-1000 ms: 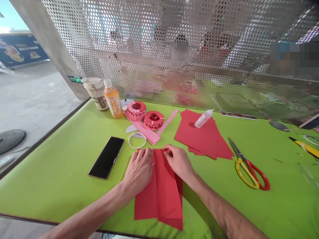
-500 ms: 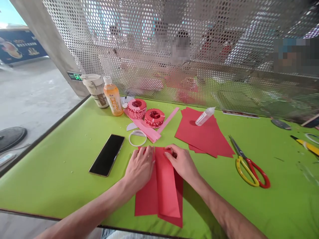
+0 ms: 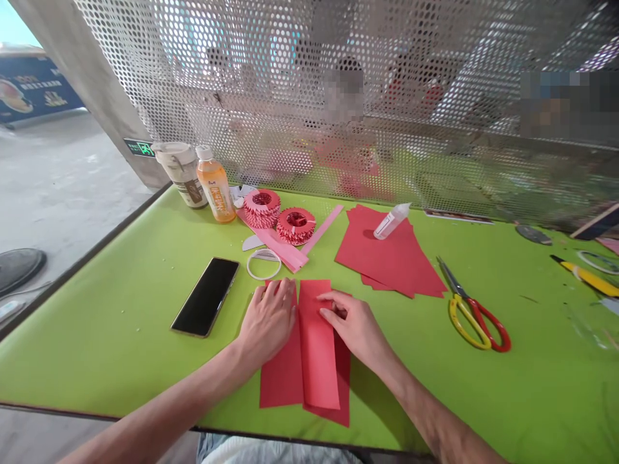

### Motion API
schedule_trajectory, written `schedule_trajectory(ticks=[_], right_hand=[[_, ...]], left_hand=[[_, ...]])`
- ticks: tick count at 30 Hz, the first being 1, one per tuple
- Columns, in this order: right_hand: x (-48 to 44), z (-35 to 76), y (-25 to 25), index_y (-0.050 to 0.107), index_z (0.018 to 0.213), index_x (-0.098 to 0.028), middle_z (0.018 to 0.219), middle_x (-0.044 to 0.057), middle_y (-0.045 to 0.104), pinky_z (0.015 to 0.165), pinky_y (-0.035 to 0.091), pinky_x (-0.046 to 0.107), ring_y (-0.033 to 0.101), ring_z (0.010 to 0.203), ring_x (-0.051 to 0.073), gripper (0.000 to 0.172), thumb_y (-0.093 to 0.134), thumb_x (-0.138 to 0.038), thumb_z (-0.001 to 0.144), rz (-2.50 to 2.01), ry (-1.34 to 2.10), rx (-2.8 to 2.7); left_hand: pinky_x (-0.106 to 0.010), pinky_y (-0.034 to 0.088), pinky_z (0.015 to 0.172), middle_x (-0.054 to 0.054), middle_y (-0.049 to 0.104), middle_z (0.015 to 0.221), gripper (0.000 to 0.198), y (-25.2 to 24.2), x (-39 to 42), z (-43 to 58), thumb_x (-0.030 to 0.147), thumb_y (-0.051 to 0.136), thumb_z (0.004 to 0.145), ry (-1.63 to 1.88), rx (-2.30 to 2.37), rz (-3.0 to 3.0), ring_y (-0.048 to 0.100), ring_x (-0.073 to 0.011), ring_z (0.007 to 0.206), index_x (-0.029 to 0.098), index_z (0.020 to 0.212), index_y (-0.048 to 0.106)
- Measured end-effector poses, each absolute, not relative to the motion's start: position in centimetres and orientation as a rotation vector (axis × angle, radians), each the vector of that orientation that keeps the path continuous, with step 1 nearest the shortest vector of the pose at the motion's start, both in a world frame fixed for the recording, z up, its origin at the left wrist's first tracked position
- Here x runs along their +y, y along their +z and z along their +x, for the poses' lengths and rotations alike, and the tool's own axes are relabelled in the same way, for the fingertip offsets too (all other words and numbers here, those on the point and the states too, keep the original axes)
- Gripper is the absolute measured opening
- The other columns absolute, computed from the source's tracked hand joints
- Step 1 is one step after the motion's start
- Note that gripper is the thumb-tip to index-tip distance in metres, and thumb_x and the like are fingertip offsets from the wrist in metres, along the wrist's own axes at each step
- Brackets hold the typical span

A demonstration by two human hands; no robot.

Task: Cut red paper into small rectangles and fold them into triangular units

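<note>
- Lying flat, the left hand (image 3: 268, 319) is held open on a folded red paper sheet (image 3: 281, 380), its fingers spread, nothing pinched.
- The right hand (image 3: 351, 325) is set with curled fingers (image 3: 329, 316) at the sheet's raised centre strip (image 3: 318, 348); whether that strip is gripped cannot be told.
- The sheet is placed near the front edge of a lime-green table (image 3: 97, 361).
- A stack of red paper sheets (image 3: 358, 251) is laid beyond the right hand, under a white glue bottle (image 3: 391, 220).
- Red-and-yellow-handled scissors (image 3: 471, 316) are placed to its right.
- A black smartphone (image 3: 206, 296) is laid left of the left hand.
</note>
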State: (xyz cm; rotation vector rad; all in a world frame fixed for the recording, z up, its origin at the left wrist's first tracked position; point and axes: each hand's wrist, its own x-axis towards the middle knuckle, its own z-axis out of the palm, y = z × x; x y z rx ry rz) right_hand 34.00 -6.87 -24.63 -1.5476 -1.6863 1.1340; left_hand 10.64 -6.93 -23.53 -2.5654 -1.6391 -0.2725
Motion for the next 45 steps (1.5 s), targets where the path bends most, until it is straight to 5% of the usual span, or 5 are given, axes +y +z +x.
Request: schedule_trajectory(ticks=[11,20,29,36,45], right_hand=[[-8.6,33.9,-25.5,0.101,0.109,-0.025,0.084,0.005,0.086,0.080,0.066,0.041,0.079,0.080,0.028,0.035,0.082,-0.050,0.094,-1.583,1.204,-1.613],[-10.1,34.4,-25.1,0.103,0.114,-0.028,0.071,-0.003,0.069,0.070,0.054,0.040,0.064,0.069,0.025,0.042,0.087,-0.056,0.088,-1.642,1.207,-1.567],[-12.5,35.3,-24.7,0.102,0.128,-0.031,0.072,-0.005,0.067,0.069,0.058,0.039,0.067,0.068,0.025,0.049,0.090,-0.057,0.088,-1.658,1.272,-1.519],[-13.3,35.0,-25.5,0.101,0.104,-0.032,0.077,0.001,0.081,0.070,0.065,0.041,0.077,0.075,0.030,0.027,0.088,-0.052,0.091,-1.661,1.238,-1.514],[-14.6,34.5,-26.3,0.103,0.107,-0.036,0.099,0.007,0.098,0.081,0.075,0.050,0.089,0.087,0.037,0.032,0.087,-0.053,0.085,-1.694,1.275,-1.460]], left_hand=[[-0.049,0.042,0.089,-0.018,0.060,0.137,0.049,-23.5,-7.0,10.7,0.031,0.042,0.097,-0.263,-1.633,-2.559,0.053,-0.0355,0.115,0.013,0.141,0.050],[-0.049,0.042,0.091,-0.016,0.060,0.137,0.048,-23.3,-7.0,10.7,0.030,0.046,0.096,-0.267,-1.651,-2.570,0.053,-0.0359,0.115,0.015,0.141,0.051],[-0.049,0.043,0.094,-0.018,0.061,0.134,0.049,-23.0,-6.7,10.7,0.031,0.047,0.095,-0.276,-1.669,-2.585,0.055,-0.0367,0.116,0.013,0.140,0.051],[-0.043,0.044,0.103,-0.012,0.056,0.146,0.046,-20.9,-10.0,10.2,0.035,0.040,0.098,-0.312,-1.631,-2.650,0.049,-0.0313,0.133,0.020,0.141,0.050],[-0.041,0.032,0.117,-0.008,0.038,0.162,0.066,-23.8,-14.2,10.0,0.037,0.038,0.098,-0.305,-1.478,-2.682,0.031,-0.0267,0.150,0.018,0.159,0.021]])
